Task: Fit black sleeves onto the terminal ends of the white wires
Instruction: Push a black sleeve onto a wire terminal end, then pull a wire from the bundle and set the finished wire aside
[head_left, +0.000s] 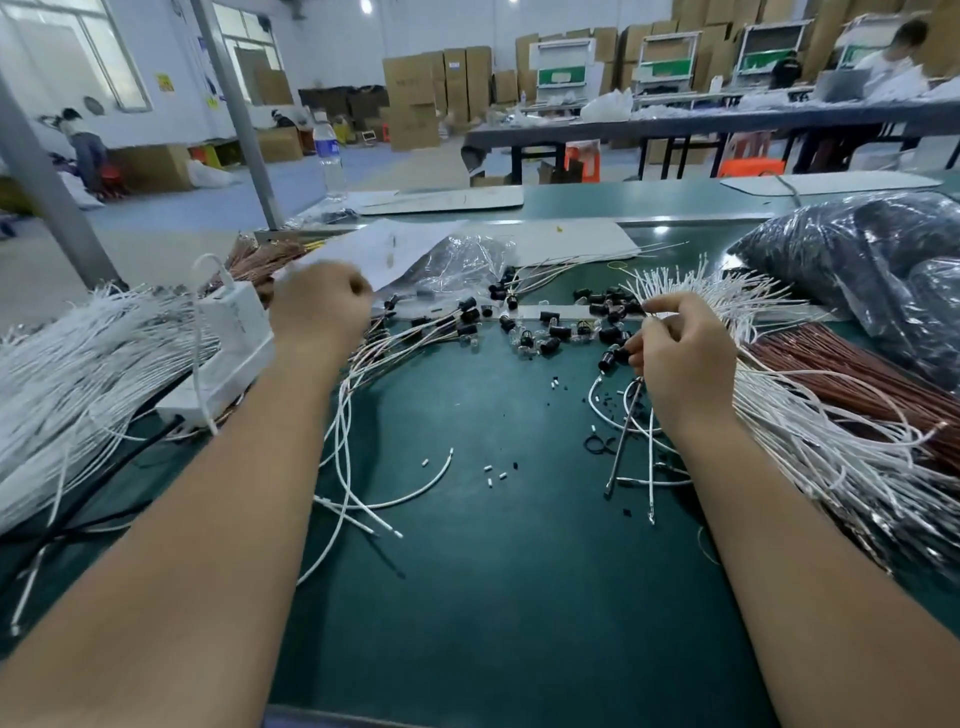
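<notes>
Several loose black sleeves (550, 332) lie scattered on the green table (493, 597) between my hands. My right hand (680, 358) is curled and pinches black sleeves (615, 356) and a white wire at its fingertips, beside a fanned bundle of white wires (810, 441). My left hand (319, 309) is curled into a fist over a bunch of white wires with black sleeves fitted (462, 322); what it grips is hidden under the fist. More loose white wires (343, 467) curve across the table below it.
A large white wire bundle (78, 364) and a white power strip (234, 343) lie at left. Brown wires (857, 379) and a plastic bag of black parts (872, 260) sit at right. Clear plastic and paper (415, 254) lie behind. A water bottle (330, 156) stands at the back.
</notes>
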